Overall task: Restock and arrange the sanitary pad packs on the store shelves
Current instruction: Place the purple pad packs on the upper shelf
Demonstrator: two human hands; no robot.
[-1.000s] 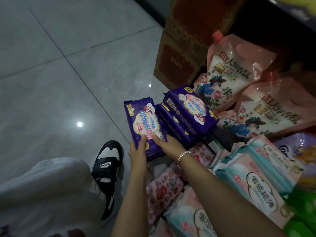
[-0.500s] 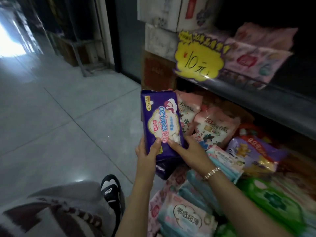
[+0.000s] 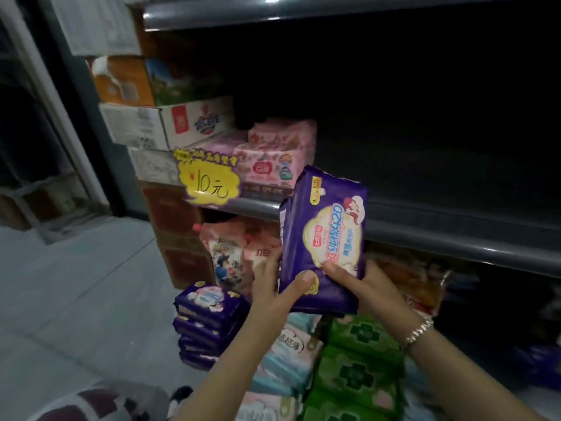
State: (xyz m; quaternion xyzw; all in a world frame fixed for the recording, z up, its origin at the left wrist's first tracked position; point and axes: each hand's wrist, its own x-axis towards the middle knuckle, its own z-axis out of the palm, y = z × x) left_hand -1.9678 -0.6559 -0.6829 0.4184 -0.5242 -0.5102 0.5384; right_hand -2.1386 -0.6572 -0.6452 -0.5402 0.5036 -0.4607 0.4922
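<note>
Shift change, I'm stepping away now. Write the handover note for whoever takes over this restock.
Left hand and right hand both grip the lower end of the purple pad packs, at least two held together, upright in front of the middle shelf edge.
Done: pink packs sit at the shelf's left end, behind the yellow price tag.
Left: the shelf to the right of them looks dark and bare, so place the held packs there. A purple stack, green packs and pale blue packs wait below.

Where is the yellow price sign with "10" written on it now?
The yellow price sign hangs left of centre on the shelf edge, just left of the pink packs.
</note>
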